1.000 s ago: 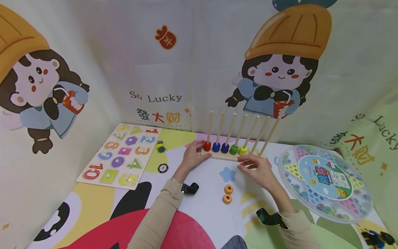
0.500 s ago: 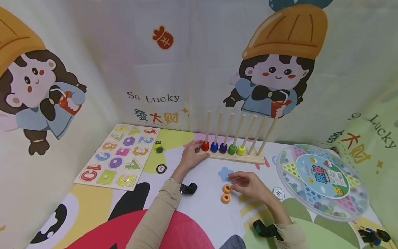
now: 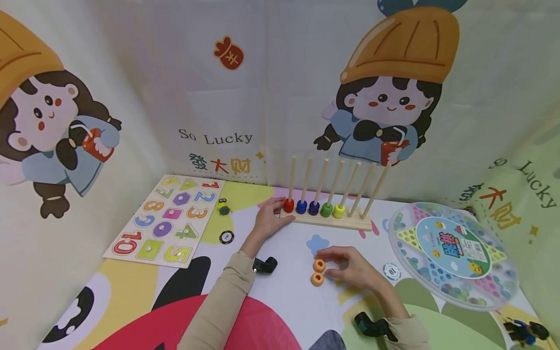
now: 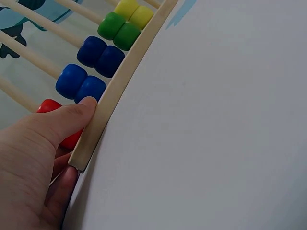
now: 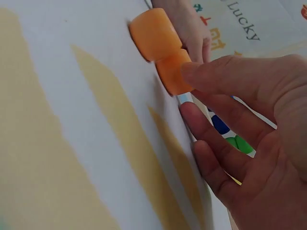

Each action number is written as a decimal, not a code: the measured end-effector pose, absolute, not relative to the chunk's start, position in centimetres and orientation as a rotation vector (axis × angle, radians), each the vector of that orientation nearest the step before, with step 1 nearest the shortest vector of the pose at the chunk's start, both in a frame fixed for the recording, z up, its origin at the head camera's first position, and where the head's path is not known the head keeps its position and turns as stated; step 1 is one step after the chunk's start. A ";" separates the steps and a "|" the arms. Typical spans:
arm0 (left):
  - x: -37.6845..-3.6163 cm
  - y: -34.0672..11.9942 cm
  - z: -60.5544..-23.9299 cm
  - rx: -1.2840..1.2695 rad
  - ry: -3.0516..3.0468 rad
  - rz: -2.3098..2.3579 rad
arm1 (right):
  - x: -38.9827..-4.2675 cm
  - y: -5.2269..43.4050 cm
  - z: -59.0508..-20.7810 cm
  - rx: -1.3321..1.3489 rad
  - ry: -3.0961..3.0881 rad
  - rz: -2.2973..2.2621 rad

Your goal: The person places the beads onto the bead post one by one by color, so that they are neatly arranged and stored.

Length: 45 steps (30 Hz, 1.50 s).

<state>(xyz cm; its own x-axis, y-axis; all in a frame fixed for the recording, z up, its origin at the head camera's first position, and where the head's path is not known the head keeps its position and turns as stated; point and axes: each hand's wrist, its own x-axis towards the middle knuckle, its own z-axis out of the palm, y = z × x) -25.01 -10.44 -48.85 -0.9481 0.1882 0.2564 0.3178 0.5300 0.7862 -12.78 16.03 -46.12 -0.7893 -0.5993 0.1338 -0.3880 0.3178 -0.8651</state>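
A wooden rod frame (image 3: 345,222) stands at the back of the mat with several upright rods. Red, blue, dark blue, green and yellow beads (image 4: 109,46) sit at the feet of the left rods. My left hand (image 3: 268,219) grips the frame's left end, thumb (image 4: 72,117) on its front edge. Two orange beads lie on the mat in front. My right hand (image 3: 347,266) curls over them, thumb (image 5: 201,72) and forefinger pinching the farther orange bead (image 3: 319,265) (image 5: 171,73). The nearer orange bead (image 3: 317,278) (image 5: 151,33) touches it.
A number puzzle board (image 3: 166,218) lies at the left. A round marble game box (image 3: 455,253) sits at the right. Small tokens (image 3: 229,236) (image 3: 391,271) and a tiny toy figure (image 3: 224,207) lie on the mat. Printed cloth walls enclose the back and sides.
My right hand left the frame's front edge, came back to the orange beads and closed its fingers on the farther one. The left hand has stayed on the frame.
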 end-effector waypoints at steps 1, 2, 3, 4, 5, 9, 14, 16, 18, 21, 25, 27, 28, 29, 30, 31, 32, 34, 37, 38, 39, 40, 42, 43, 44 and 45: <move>-25.0 -10.5 -48.9 -0.437 -2.624 -1.390 | -12.8 16.0 -46.2 -0.908 2.381 -1.463; -25.0 -10.5 -48.9 -0.439 -2.623 -1.386 | -12.7 15.9 -46.2 -0.914 2.395 -1.461; -25.0 -10.5 -48.9 -0.439 -2.623 -1.386 | -12.7 15.8 -46.2 -0.906 2.411 -1.456; -25.0 -10.5 -49.0 -0.442 -2.623 -1.383 | -12.7 15.7 -46.3 -0.897 2.423 -1.452; -25.0 -10.5 -49.0 -0.444 -2.623 -1.380 | -12.7 15.7 -46.3 -0.886 2.433 -1.449; -24.9 -10.6 -49.1 -0.440 -2.623 -1.380 | -12.6 15.4 -46.4 -0.840 2.446 -1.449; -24.9 -10.6 -49.0 -0.457 -2.612 -1.380 | -12.5 15.2 -46.4 -0.837 2.460 -1.455; -24.9 -10.6 -49.0 -0.461 -2.612 -1.376 | -12.4 15.2 -46.3 -0.812 2.474 -1.445; -25.0 -10.5 -49.0 -0.460 -2.614 -1.374 | -12.4 15.3 -46.2 -0.793 2.489 -1.434; -25.0 -10.5 -49.0 -0.447 -2.623 -1.368 | -12.5 15.4 -46.1 -0.750 2.529 -1.416; -25.0 -10.5 -49.0 -0.440 -2.627 -1.372 | -12.6 15.4 -46.1 -0.717 2.573 -1.415; -25.0 -10.5 -49.0 -0.439 -2.626 -1.376 | -12.7 15.5 -46.1 -0.713 2.580 -1.427; -25.0 -10.5 -49.0 -0.438 -2.625 -1.381 | -12.7 15.6 -46.1 -0.709 2.578 -1.437; -25.0 -10.5 -49.0 -0.439 -2.622 -1.386 | -12.7 15.6 -46.0 -0.705 2.576 -1.450; -25.0 -10.5 -49.0 -0.439 -2.620 -1.390 | -12.5 15.5 -45.6 -0.694 2.575 -1.455; -24.9 -10.5 -49.0 -0.443 -2.616 -1.392 | -12.3 15.3 -45.1 -0.688 2.574 -1.463; -24.9 -10.5 -49.0 -0.445 -2.614 -1.393 | -12.3 15.3 -45.1 -0.684 2.574 -1.472; -24.9 -10.5 -48.9 -0.448 -2.609 -1.397 | -12.4 15.4 -45.1 -0.679 2.577 -1.483; -24.9 -10.5 -48.9 -0.457 -2.605 -1.388 | -12.7 15.7 -45.6 -0.676 2.594 -1.502; -24.9 -10.5 -49.0 -0.457 -2.605 -1.390 | -13.0 16.0 -46.1 -0.668 2.599 -1.512; -24.9 -10.5 -49.0 -0.454 -2.607 -1.389 | -13.0 16.0 -46.2 -0.661 2.603 -1.522; -24.9 -10.5 -49.0 -0.452 -2.610 -1.388 | -13.0 16.1 -46.2 -0.651 2.607 -1.531; -24.9 -10.5 -48.9 -0.446 -2.618 -1.388 | -13.0 16.3 -46.2 -0.635 2.617 -1.551; -24.8 -10.5 -48.9 -0.442 -2.624 -1.388 | -13.1 16.4 -46.3 -0.625 2.621 -1.558; -24.8 -10.5 -48.8 -0.436 -2.631 -1.388 | -13.1 16.4 -46.3 -0.618 2.625 -1.564; -24.8 -10.5 -48.8 -0.434 -2.635 -1.385 | -13.1 16.5 -46.3 -0.612 2.630 -1.570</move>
<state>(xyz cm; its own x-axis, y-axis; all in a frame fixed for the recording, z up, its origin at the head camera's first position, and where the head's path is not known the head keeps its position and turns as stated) -24.77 -10.52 -48.80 -0.9498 0.1902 0.2485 0.3125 0.5367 0.7838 -13.12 16.50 -46.31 -0.9231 -0.3390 0.1818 -0.3209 0.4180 -0.8499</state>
